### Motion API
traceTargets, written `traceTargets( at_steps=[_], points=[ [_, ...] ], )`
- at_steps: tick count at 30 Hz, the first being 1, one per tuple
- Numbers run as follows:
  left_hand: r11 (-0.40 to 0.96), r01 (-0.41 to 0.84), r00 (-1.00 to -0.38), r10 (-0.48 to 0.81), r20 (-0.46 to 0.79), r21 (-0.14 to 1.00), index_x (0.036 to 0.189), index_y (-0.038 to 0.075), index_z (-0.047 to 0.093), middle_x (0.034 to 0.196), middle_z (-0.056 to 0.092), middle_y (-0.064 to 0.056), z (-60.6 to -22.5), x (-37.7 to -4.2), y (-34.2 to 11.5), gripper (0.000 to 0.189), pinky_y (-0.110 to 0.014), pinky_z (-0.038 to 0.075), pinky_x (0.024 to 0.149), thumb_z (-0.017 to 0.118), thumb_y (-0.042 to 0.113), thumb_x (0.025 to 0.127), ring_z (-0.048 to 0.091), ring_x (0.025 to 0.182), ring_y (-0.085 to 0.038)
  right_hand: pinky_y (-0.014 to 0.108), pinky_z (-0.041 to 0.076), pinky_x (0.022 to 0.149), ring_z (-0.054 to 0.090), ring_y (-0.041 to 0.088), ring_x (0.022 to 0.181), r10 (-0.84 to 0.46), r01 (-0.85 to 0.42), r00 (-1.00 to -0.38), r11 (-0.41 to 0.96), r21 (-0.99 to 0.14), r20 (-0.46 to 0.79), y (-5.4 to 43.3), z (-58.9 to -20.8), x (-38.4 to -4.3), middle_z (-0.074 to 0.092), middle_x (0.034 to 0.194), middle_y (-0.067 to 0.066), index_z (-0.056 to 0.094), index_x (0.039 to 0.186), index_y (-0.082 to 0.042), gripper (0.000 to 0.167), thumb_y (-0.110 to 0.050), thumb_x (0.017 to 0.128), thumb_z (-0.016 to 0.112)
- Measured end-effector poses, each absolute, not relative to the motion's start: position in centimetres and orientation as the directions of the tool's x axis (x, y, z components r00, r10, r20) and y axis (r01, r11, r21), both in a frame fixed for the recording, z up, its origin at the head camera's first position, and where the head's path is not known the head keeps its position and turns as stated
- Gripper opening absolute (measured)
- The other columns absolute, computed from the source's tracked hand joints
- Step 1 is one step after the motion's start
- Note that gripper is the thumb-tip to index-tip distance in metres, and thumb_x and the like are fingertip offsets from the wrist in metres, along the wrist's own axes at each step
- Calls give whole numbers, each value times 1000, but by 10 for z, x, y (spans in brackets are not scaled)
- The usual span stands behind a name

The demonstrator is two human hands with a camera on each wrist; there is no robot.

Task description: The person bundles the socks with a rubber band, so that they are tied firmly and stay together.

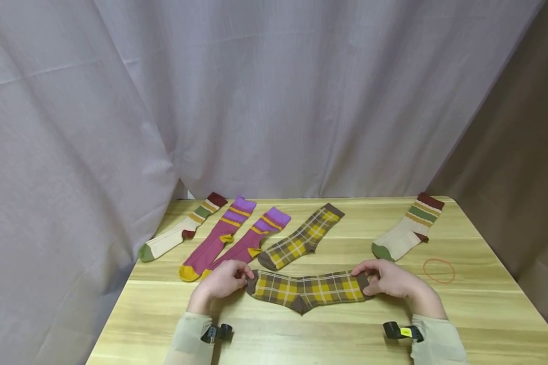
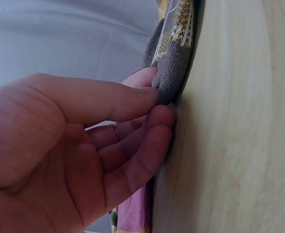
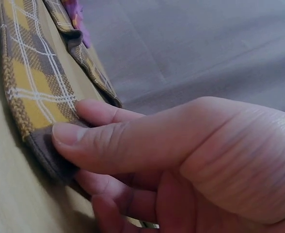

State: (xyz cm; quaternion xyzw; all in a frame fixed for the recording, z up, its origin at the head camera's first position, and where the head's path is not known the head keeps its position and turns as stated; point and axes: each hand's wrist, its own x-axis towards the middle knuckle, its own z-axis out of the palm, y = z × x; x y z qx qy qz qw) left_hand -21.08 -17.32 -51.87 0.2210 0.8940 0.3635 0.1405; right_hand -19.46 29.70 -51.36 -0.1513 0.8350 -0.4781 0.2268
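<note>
A brown and yellow plaid sock [image 1: 321, 289] lies stretched sideways near the front of the table, its heel toward the person. My left hand [image 1: 226, 280] pinches its dark toe between thumb and fingers; the left wrist view shows the toe [image 2: 171, 73] at the thumb tip. At the other end, my right hand [image 1: 390, 279] pinches the brown cuff [image 3: 50, 150], with the thumb on top and fingers behind. Just beyond it lies a matching plaid sock [image 1: 303, 237], set diagonally with its cuff toward the back.
Two purple socks with yellow toes [image 1: 214, 243] lie side by side on the left. A cream striped sock [image 1: 171, 239] is at the far left, a similar one [image 1: 406, 228] at the right. An orange rubber band [image 1: 439, 270] rests on the wooden table [image 1: 493, 314]. Grey curtains [image 1: 301, 101] hang behind.
</note>
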Motion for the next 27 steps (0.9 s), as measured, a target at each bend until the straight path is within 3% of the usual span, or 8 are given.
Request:
traceTargets(
  at_steps=[4,7,12,19,24,27],
  points=[
    [619,272,-874,479,-80,737,98,10,74,79,64,3,-517,-212,-175,7,-29,50,68,70,6,102,60,71,-13,28,50,69,58,22,80,-488,-59,-844,496,-866,-222,299,-510,-197,65,116,19,67,131,6,47,5,86,82],
    [604,256,-884,462,-69,755,98,12,73,79,66,2,-515,-212,-177,8,-29,51,67,70,17,105,63,68,-14,29,54,77,64,29,94,-487,-79,-847,512,-855,-213,301,-505,-196,65,128,24,68,132,5,47,3,87,83],
    [611,263,-906,423,-27,747,98,15,73,85,67,5,-514,-212,-178,9,-30,52,73,72,21,104,62,75,-11,33,56,84,66,38,113,-452,-94,-867,562,-822,-210,300,-493,-191,66,134,25,69,133,1,46,-2,89,84],
    [608,234,-949,313,42,759,99,12,73,85,67,5,-515,-212,-161,11,-30,50,66,70,20,105,57,71,-11,33,56,80,70,30,108,-418,-158,-896,616,-772,-150,288,-485,-196,73,127,16,74,130,-5,35,-13,97,80],
    [650,251,-959,268,93,718,96,12,72,81,63,5,-512,-220,-143,12,-31,47,66,70,19,105,52,70,-11,40,55,81,69,24,100,-364,-247,-930,717,-652,-48,283,-476,-223,74,118,13,77,124,-8,28,-18,98,79],
    [674,232,-968,233,96,701,94,11,70,79,63,4,-509,-223,-135,12,-33,49,67,72,18,103,53,68,-12,42,55,81,69,25,98,-369,-268,-929,711,-650,-21,283,-477,-246,75,114,13,77,123,-5,26,-17,100,77]
  ],
)
